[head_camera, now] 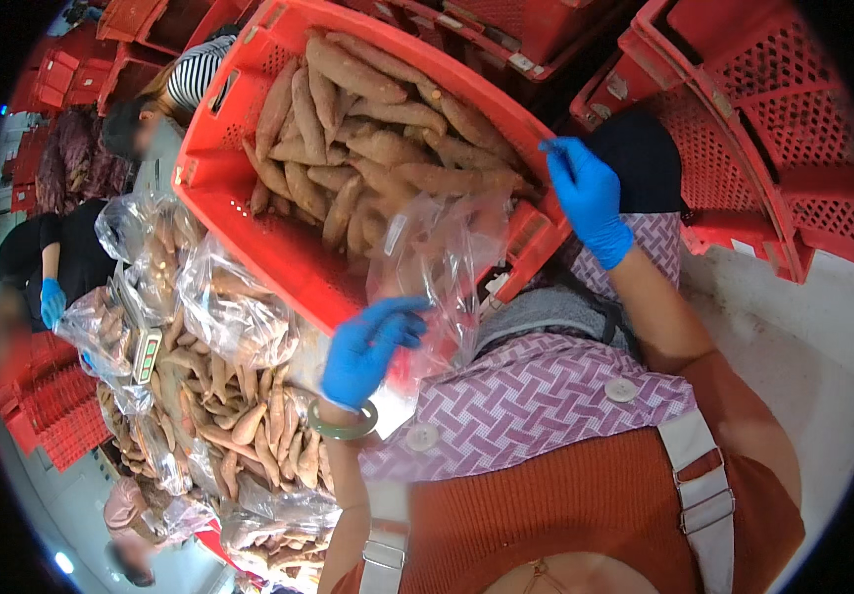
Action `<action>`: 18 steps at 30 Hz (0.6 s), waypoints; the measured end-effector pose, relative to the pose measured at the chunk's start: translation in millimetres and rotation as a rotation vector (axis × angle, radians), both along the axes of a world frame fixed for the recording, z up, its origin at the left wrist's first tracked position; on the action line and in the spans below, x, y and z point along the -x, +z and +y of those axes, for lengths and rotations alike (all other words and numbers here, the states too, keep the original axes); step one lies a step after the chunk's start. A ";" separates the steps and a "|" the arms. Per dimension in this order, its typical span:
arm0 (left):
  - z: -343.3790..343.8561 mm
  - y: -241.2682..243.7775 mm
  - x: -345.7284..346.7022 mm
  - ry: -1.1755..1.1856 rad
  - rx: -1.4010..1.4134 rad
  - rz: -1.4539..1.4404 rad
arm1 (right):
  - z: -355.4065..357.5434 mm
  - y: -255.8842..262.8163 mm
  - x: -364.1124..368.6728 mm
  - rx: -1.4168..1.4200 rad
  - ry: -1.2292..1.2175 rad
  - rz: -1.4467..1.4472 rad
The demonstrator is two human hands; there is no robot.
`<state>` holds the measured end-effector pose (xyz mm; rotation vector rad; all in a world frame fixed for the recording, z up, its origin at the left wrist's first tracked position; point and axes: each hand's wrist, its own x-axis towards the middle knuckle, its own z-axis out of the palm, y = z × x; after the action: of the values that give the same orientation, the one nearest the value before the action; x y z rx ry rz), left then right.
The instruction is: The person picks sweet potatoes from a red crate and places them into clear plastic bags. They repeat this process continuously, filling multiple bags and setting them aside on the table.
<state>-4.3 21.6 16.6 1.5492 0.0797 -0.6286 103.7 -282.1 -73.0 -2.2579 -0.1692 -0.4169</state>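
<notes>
A red plastic crate [248, 252] stands tilted in the view before me, with many brown sweet potatoes [389, 148] in it. Across its near end lies a clear plastic bag [434, 260], see-through and partly blurred. My left hand [367, 353], in a blue glove with a green bangle at the wrist, has its fingers curled on the bag's near side. At the crate's right rim is my right hand [589, 197], also blue-gloved, with fingers bent close together. Whether it grips the rim or only rests there is hard to see.
Left of the crate, filled clear bags [237, 304] and loose sweet potatoes [248, 416] cover a work surface. A digital scale [146, 356] carries a bag, with a co-worker's gloved hand [52, 302] beside it. Stacked red crates [753, 141] stand to the right. Other people work at the left.
</notes>
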 end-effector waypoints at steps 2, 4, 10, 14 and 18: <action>1.2 0.8 -24.5 0.161 -0.011 -0.123 | -3.3 0.7 0.9 0.131 0.103 -0.077; -3.4 -9.2 -51.2 0.207 -0.249 -0.276 | -1.9 1.6 2.1 0.157 0.077 -0.036; -28.9 -73.7 -115.6 -0.172 -0.828 -0.728 | -3.0 5.6 2.5 0.123 0.095 -0.016; -47.9 -110.0 -147.2 -0.270 -0.897 -0.751 | -2.7 0.9 -0.4 0.113 0.100 -0.083; -60.2 -174.0 -166.0 -0.636 -1.387 -1.115 | -9.8 -4.5 -2.9 0.060 0.113 -0.071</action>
<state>161.7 -38.6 -157.4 3.1171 -1.0602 0.0120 106.6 -291.9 -77.5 -2.2804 -0.3489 -0.4375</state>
